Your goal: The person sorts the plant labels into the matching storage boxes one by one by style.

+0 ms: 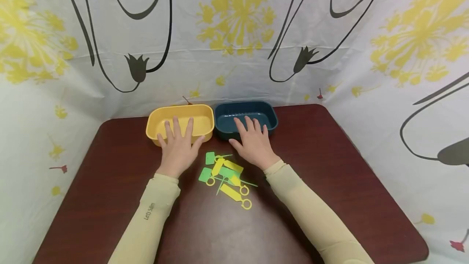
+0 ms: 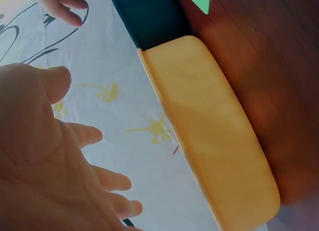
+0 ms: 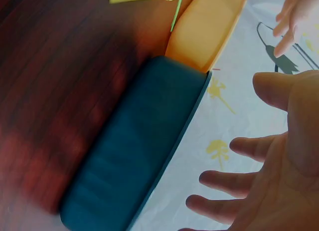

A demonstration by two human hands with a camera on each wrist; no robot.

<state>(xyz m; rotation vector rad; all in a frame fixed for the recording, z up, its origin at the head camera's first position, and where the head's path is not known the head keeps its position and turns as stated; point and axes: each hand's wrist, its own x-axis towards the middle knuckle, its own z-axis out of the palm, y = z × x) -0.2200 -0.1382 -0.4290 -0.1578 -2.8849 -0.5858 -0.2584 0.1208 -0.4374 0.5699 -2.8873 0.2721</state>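
My left hand, fingers spread, hovers over the front of a yellow plastic bin. To its right my right hand reaches over the front rim of a dark blue bin, also with spread fingers. Both wrist views show the palms holding nothing, above the bins' rims. Between the forearms lies a loose pile of plastic tags: several yellow tags with ring ends and several green tags with thin tails. Some tags overlap and partly hide each other.
The two bins stand side by side at the back of a dark reddish-brown table with rounded corners. Close behind and at the sides hangs a white curtain printed with yellow and grey flowers.
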